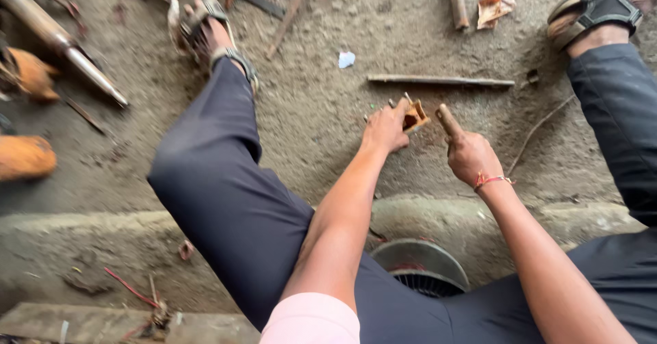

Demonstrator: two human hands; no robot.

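I sit on a low concrete step with my legs spread over a dirt floor. My left hand (384, 128) grips a small rusty orange metal piece (415, 116) and holds it just above the ground. Close to its right, my right hand (469, 155) is closed around a wooden tool handle (448, 121) that sticks up toward the metal piece; the tool's working end is hidden. A red thread is tied around my right wrist. The two hands are a few centimetres apart.
A thin metal rod (440, 80) lies on the dirt beyond my hands. A round metal part with slots (419, 267) sits between my legs. A long steel shaft (60, 43) and orange rusty parts (24, 156) lie at the left. My sandalled feet (205, 29) rest ahead.
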